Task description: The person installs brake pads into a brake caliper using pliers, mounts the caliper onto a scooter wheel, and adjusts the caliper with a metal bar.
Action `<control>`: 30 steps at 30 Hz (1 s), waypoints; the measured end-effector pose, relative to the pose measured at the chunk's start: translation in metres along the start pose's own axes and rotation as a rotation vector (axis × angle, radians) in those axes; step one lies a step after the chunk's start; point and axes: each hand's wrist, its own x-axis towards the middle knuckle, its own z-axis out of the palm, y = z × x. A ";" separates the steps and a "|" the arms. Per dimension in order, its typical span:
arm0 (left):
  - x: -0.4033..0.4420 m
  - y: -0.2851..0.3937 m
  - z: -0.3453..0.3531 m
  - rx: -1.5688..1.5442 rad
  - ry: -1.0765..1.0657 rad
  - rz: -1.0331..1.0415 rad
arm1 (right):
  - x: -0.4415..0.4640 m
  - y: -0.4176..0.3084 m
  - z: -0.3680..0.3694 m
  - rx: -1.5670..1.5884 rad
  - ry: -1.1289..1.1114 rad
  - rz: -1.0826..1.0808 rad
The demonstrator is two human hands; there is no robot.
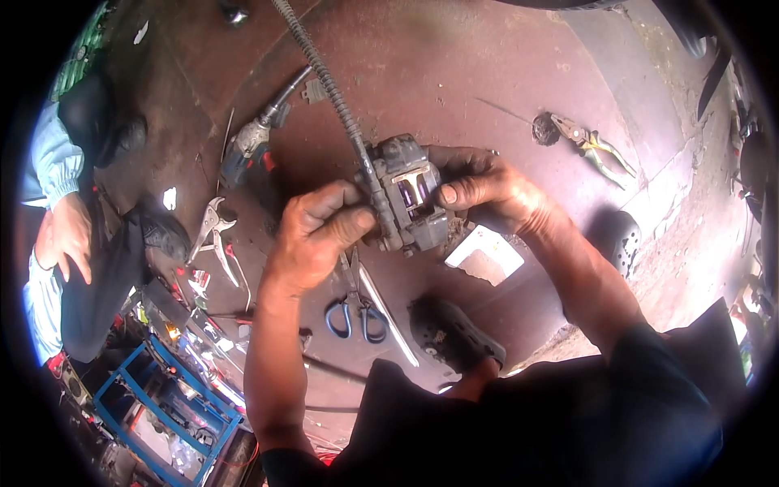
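Two bare hands of mine grip one greasy, caliper-like part, held up over the reddish floor near the middle of my view. My left hand has its thumb and curled fingers closed on the part's left edge, close to where the ribbed hose meets it. My right hand pinches the other side — thumb by the opening at the front, fingers bent around behind. Through that opening I can see a bright metal strip. The hose runs from the part up and leftward, out of view.

Below the part, scissors with blue handles lie beside a long pale strip, and a torn white sheet lies below my right hand. Locking pliers rest to the left, with a power tool above them. Pliers with yellow-green handles lie off to the right, next to a small dark round thing I cannot make out. A dark clog is on a foot beneath the part. At far left another person's hand hangs with fingers pointing down — well apart from mine — above a blue metal frame.
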 end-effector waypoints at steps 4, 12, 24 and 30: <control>0.006 -0.012 0.005 -0.179 -0.013 0.033 | 0.001 -0.001 0.000 0.018 -0.001 0.003; 0.004 -0.017 0.005 -0.383 -0.034 0.030 | 0.006 -0.008 -0.002 -0.008 -0.011 0.062; -0.006 -0.008 0.037 0.041 0.390 0.156 | -0.002 0.008 0.011 0.075 0.053 0.025; -0.033 -0.019 0.051 0.127 0.515 0.154 | -0.010 0.009 0.016 -0.006 0.103 -0.055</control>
